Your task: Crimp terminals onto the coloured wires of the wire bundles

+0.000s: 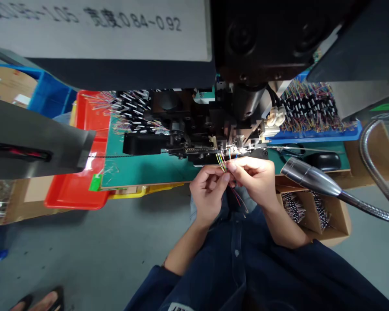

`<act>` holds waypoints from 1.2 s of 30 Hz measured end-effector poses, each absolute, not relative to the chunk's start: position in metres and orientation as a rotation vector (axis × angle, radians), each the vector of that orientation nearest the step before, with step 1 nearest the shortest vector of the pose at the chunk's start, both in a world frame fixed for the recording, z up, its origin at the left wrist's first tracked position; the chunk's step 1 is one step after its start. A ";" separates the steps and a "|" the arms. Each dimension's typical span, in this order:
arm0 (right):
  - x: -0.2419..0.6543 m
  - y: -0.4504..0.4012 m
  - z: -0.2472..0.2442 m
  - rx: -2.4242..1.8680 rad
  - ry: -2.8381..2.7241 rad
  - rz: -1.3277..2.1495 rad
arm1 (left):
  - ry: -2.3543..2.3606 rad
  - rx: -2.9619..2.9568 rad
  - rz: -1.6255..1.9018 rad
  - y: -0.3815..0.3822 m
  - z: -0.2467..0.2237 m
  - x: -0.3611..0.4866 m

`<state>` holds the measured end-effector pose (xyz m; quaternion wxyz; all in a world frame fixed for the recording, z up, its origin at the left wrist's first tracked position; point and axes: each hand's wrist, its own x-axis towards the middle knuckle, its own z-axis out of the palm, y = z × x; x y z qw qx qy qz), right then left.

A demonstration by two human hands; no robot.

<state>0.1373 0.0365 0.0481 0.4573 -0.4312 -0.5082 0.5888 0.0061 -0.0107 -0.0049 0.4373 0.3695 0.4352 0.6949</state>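
Note:
Both my hands meet at the front of a black press machine point(194, 125), under its lit working point. My left hand point(210, 190) pinches a bundle of thin coloured wires point(221, 162) between thumb and fingers. Opposite it, my right hand point(254, 177) is closed on the same wires, its fingertips close to the lit metal tooling point(238, 149). Yellow, green, red and blue strands fan up toward the machine. Loose wire ends point(239, 199) hang below my fingers. Whether any strand touches the tooling I cannot tell.
A thin terminal strip point(126, 156) runs into the machine from the left. Wire bundles lie in a red tray point(78, 190) and a blue tray point(317, 137). A gooseneck lamp point(311, 175) reaches in from the right, above a cardboard box point(337, 229). Someone's foot point(45, 302) shows at lower left.

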 end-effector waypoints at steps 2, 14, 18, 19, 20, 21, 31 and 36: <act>0.136 0.036 0.049 -1.065 -1.247 1.423 | 1.079 0.903 1.719 -0.012 -0.008 0.005; 0.135 0.034 0.049 -1.096 -1.173 1.462 | 1.161 0.904 1.756 -0.014 -0.014 0.009; 0.135 0.035 0.039 -1.090 -1.078 1.517 | 1.157 0.916 1.799 -0.012 -0.011 0.011; 0.135 0.036 0.036 -1.090 -1.058 1.532 | 1.150 0.913 1.807 -0.011 -0.010 0.011; 0.135 0.036 0.032 -1.092 -1.047 1.542 | 1.142 0.907 1.810 -0.010 -0.009 0.011; 0.134 0.036 0.030 -1.096 -1.042 1.546 | 1.133 0.901 1.811 -0.009 -0.009 0.011; 0.132 0.038 0.026 -1.126 -1.015 1.549 | 1.137 0.896 1.784 -0.007 -0.011 0.011; 0.132 0.037 0.023 -1.087 -1.005 1.558 | 1.134 0.896 1.790 -0.007 -0.011 0.011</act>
